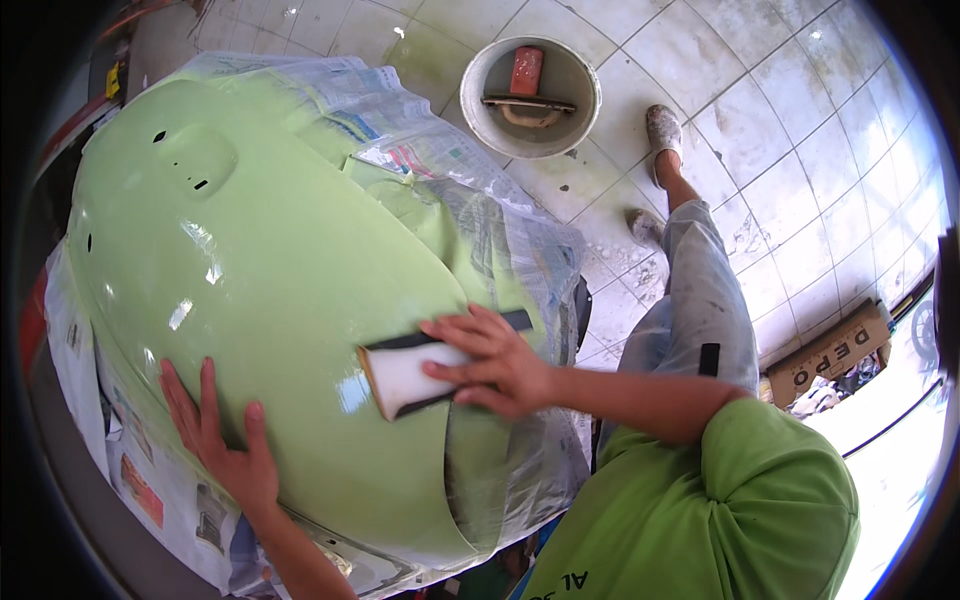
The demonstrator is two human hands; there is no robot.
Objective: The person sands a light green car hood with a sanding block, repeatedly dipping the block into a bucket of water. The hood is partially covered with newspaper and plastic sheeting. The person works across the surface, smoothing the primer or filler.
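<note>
Head view — right fingers (478, 372) grip white block (412, 372) — cardboard box (828, 358), shirt (690, 500) lettered

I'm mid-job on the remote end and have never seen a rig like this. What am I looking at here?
There is no machine: these are a person's bare hands. The one picture comes from a wide fisheye camera worn on the head, looking down, so straight edges bend near the rim. The left hand rests flat, fingers spread, on a pale green panel. The right hand holds a white block against it, with dark edging visible along the block's sides. Plastic sheeting and printed paper surround the panel. On the tiled floor stands a bucket.
</note>
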